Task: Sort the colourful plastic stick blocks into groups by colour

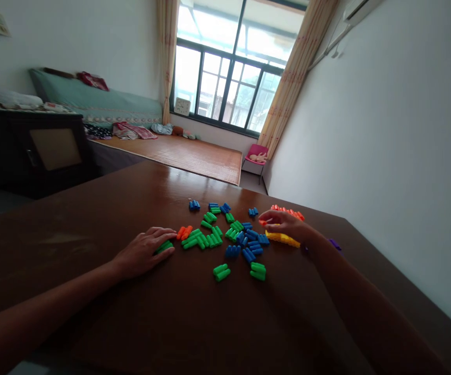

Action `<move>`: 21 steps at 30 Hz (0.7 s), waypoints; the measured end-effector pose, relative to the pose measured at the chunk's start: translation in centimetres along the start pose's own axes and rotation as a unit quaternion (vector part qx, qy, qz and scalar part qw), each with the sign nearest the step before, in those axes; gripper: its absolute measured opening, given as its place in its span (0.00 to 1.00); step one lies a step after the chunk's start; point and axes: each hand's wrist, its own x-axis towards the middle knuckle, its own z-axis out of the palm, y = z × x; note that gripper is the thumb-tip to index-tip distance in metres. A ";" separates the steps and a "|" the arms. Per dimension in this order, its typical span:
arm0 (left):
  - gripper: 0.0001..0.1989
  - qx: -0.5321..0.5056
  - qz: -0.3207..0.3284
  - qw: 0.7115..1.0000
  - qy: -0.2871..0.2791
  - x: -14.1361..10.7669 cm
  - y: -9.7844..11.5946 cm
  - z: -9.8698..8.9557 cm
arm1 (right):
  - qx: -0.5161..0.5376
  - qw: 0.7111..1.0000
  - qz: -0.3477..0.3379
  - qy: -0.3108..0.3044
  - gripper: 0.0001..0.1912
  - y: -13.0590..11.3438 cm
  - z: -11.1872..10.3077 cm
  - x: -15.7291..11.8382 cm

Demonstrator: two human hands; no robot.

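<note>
Orange block (262, 223) pinched in right hand (283, 223), yellow row (283, 238) just beside at four o'clock, long axis ten-to-four; left hand (141, 252) curved over green block (165, 247), hold indeterminable.

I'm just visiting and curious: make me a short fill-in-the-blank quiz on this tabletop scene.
1. The pieces between thumb and fingers of the left hand are ____.
2. The piece at the fingertips of the right hand is ____.
3. The yellow row lies nearest the ____ hand.
4. The window has a ____ hanging on each side.

Missing words: green; orange; right; curtain.
</note>
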 end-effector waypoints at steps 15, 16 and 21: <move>0.23 0.010 -0.005 1.000 -0.021 -0.1 0.2 -0.1 | -0.149 0.933 0.178 0.274 0.30 18.4 -14.9 5.7; 0.23 0.009 -0.005 1.000 -0.020 -0.2 0.2 -0.1 | -0.143 0.937 0.171 0.269 0.30 18.8 -14.9 6.2; 0.23 0.000 0.002 1.000 -0.019 -0.3 0.6 -0.5 | -0.118 0.949 0.171 0.237 0.30 20.0 -14.5 8.6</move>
